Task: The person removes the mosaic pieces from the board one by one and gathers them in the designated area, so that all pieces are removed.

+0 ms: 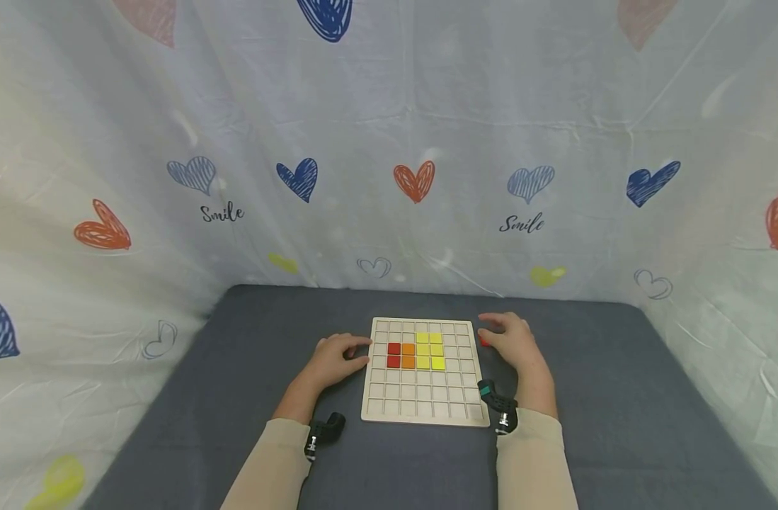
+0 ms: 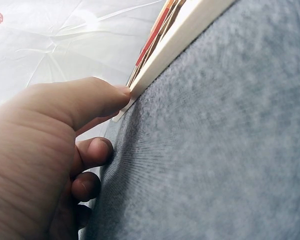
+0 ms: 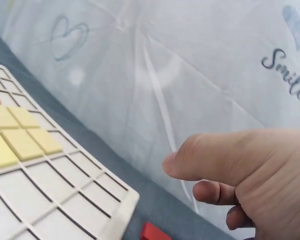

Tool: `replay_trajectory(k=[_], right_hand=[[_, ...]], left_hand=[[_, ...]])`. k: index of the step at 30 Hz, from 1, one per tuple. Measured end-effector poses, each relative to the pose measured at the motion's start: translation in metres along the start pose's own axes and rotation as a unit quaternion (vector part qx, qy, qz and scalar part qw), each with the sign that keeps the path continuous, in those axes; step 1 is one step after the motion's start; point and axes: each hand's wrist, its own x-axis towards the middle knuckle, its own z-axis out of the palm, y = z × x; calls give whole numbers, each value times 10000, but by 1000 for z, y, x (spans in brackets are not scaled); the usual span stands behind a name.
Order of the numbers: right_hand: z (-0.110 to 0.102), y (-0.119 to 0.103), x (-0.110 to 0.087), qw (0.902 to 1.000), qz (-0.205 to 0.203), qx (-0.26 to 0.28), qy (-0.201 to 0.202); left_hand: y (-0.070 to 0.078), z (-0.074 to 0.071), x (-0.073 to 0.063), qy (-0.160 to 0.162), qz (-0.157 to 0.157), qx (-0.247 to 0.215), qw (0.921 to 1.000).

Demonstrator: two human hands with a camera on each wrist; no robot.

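A pale wooden grid board (image 1: 427,411) lies on the table with coloured square tiles in its cells. Two red tiles (image 1: 393,361) and two orange tiles (image 1: 408,362) stand left of a block of several yellow tiles (image 1: 436,350). My left hand (image 1: 333,360) is at the board's left side, its thumb (image 2: 107,97) resting against the edge and the other fingers loosely bent. Beyond the right edge, my right hand (image 1: 511,341) hovers with thumb and index finger apart, holding nothing. A loose red piece (image 3: 154,232) lies on the table just below it, partly hidden in the head view.
The table wears a dark grey cloth (image 1: 267,319). A white curtain (image 1: 452,227) printed with hearts hangs behind and at both sides. Small black wrist devices (image 1: 325,429) sit on both forearms, the right one overlapping the board's edge in the head view.
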Motion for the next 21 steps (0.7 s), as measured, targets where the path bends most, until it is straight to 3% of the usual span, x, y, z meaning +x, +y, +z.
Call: replay_trajectory(k=[8, 21], right_hand=[[15, -20, 3, 9987, -462, -149, -142], [44, -44, 4, 9934, -830, -454, -643]], left_hand=[[-2, 2, 1, -11, -19, 23, 10000], [-2, 1, 1, -23, 3, 62, 10000]])
